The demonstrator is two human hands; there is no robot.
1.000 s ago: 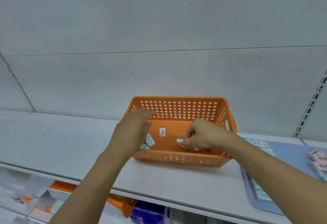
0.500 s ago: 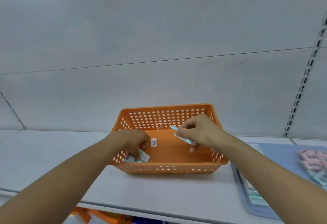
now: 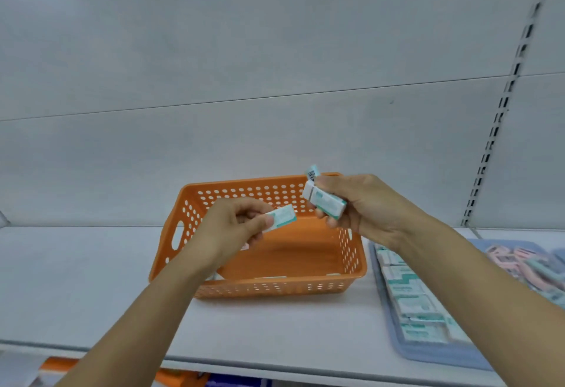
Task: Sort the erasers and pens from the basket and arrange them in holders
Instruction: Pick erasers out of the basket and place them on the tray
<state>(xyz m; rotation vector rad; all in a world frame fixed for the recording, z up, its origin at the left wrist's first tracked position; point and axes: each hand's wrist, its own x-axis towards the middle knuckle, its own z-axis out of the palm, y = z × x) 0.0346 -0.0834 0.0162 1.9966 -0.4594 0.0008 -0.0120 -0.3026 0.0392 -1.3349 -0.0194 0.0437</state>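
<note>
Sorting stage: late, judging by how little is left in the basket.
Basket: the orange basket [image 3: 351,267] sits on the white shelf [image 3: 76,279], and the part of its floor that shows is bare apart from a small white label half hidden by the left wrist; the near-left corner is covered by the left forearm, so I cannot tell whether anything lies there.
Left hand: the left hand [image 3: 226,230] is raised over the basket, thumb and fingers pinching one white-and-green eraser [image 3: 282,217] by its near end.
Right hand: the right hand [image 3: 363,206] is curled round a second white-and-green eraser [image 3: 324,201], held above the basket's far right corner; a further piece with a barcode [image 3: 312,172] pokes up behind the fingers, and whether it is a separate eraser is unclear.
Holder: the blue tray [image 3: 434,356] just to the right of the basket already carries rows of like white-and-green erasers; beyond it, pink and pale items [image 3: 519,261] lie in a blur at the right edge.
Done: most erasers look to be out of the basket and laid in the tray.
Left: the erasers in both hands are not yet placed.
Pens: none can be made out in this view, so their share of the job cannot be judged.
</note>
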